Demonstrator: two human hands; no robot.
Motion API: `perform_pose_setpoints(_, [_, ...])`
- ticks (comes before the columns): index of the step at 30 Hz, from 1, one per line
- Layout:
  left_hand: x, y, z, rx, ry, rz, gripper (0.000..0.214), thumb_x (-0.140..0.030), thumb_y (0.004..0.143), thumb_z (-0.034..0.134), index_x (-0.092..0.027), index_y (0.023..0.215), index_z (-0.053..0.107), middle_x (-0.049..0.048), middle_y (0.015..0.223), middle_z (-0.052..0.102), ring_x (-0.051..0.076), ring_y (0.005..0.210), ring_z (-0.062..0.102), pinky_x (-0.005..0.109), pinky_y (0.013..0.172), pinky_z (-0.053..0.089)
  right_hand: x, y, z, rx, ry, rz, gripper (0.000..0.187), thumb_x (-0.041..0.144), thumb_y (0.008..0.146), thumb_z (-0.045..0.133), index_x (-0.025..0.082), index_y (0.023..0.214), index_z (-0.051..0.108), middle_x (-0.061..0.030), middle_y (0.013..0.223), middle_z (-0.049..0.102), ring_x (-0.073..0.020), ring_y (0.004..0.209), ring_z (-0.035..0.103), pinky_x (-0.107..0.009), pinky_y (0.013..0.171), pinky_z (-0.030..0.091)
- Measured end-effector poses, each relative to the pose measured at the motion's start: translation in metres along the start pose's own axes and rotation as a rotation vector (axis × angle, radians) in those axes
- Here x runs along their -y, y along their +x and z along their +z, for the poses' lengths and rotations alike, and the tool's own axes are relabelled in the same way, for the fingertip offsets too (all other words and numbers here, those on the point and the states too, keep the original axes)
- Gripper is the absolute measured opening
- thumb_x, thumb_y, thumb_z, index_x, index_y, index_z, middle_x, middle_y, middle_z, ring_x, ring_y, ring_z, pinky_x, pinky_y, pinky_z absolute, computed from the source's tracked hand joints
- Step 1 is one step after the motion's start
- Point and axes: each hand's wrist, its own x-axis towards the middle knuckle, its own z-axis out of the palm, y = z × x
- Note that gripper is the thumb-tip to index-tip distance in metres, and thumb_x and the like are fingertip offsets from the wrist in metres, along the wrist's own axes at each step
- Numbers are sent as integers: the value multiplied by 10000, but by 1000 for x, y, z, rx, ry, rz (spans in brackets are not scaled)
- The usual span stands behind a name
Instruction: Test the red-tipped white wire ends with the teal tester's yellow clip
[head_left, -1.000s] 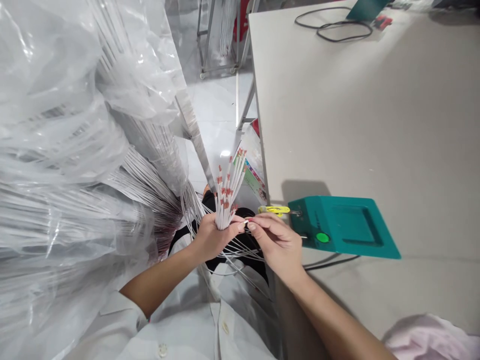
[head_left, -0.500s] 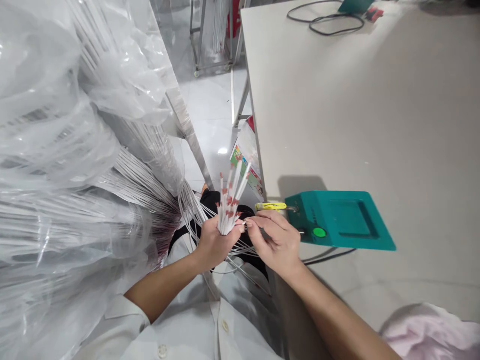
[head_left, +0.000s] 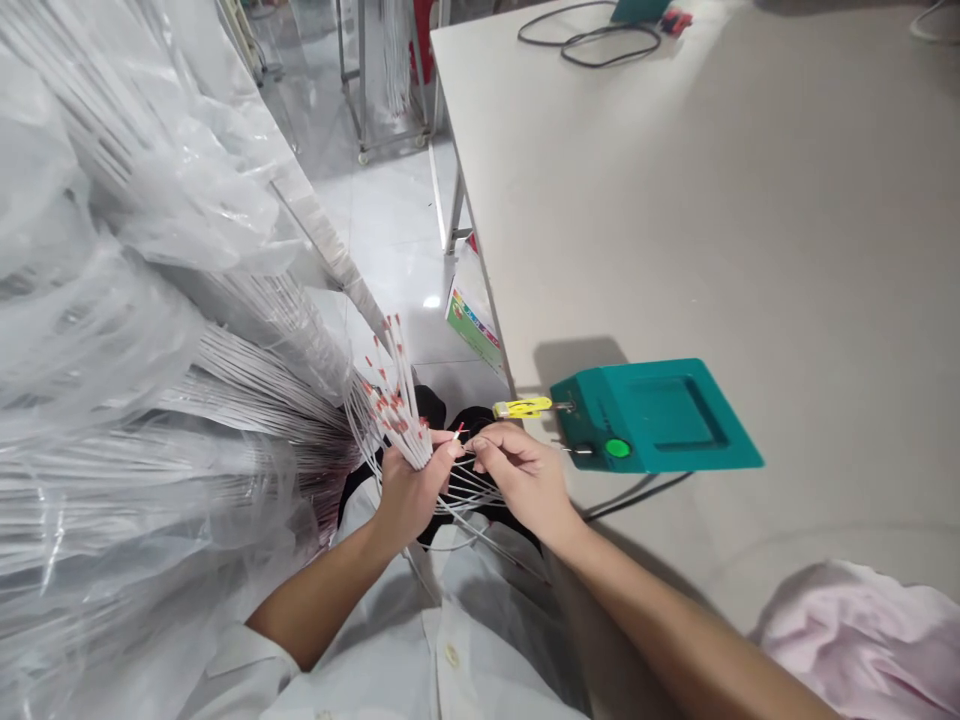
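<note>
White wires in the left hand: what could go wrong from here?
Crisscrossing loose wires might tangle. The left hand grips a whole bundle, with one red-tipped wire sticking out separately, so some could slip. The right hand is near the yellow clip and might knock it.

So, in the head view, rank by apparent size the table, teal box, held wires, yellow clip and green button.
Table
Teal box
Held wires, counting only the part above the left hand
Yellow clip
Green button

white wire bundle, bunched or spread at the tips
Spread: the white wire bundle is gathered in the left hand, but its reddish tips fan apart.
</note>
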Motion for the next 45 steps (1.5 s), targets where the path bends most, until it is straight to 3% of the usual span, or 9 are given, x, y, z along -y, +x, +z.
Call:
perform_pose_setpoints(5, [-1,2,-1,25,45,15,156,-301,725,608,-156,741,661,-53,444,459,82,424,394,230,459,314,0,1,-2,29,126,97,205,361,829,531,193,858,645,-29,721,642,-132,582,575,-273,543,485])
perform_pose_setpoints(9, [-3,2,2,58,102,19,106,-243,700,608,-166,640,648,-53,433,441,88,449,391,237,490,324,0,4,-3,71,30,-39,138,286,799,580,197,699,614,-25,679,619,-142,640,575,-273,585,480])
perform_pose_setpoints(16, [1,5,4,22,78,-47,96,-229,701,581,-158,655,627,-58,423,449,71,402,374,216,435,301,-1,2,-10,145,-507,-310,125,196,835,465,189,790,581,-56,773,615,-164,720,586,-283,620,470])
perform_pose_setpoints(22, [1,13,-1,26,-19,-61,297,-280,704,607,-145,967,632,-32,546,588,69,411,434,215,451,351,14,9,-33,59,-675,-458,120,189,834,486,188,883,595,-62,844,657,-169,802,617,-272,687,490])
perform_pose_setpoints(25, [-3,17,0,82,-8,-65,413,-252,705,602,-120,1096,604,-72,429,490,68,396,412,210,463,357,22,18,-52,3,-966,-560,312,239,828,523,149,1125,557,-128,1044,648,-232,912,611,-345,759,483])
perform_pose_setpoints(27, [-6,19,3,116,-4,-76,442,-252,714,592,-109,1132,591,-64,449,507,61,391,399,204,446,346,23,24,-64,115,-1162,-540,358,243,835,506,116,1169,539,-159,1066,641,-283,945,598,-450,834,441])
perform_pose_setpoints(35, [-1,34,17,193,-54,-23,470,-311,754,591,-97,1173,572,35,689,659,30,385,387,189,380,309,17,49,-78,363,-1346,-597,240,81,775,479,176,918,648,-80,739,651,-276,854,569,-619,978,253])
perform_pose_setpoints(40, [3,41,24,202,-75,-9,466,-304,749,605,-107,1170,582,52,718,680,26,387,379,186,374,315,22,62,-73,384,-1205,-566,166,100,729,563,227,634,609,-23,570,588,-228,770,552,-582,995,251])
perform_pose_setpoints(45, [4,43,29,219,-62,-33,494,-287,724,623,-88,1174,581,59,719,686,26,388,382,187,375,320,27,64,-74,550,-1410,-547,164,52,705,533,171,647,629,-49,620,652,-211,755,588,-540,1001,247])
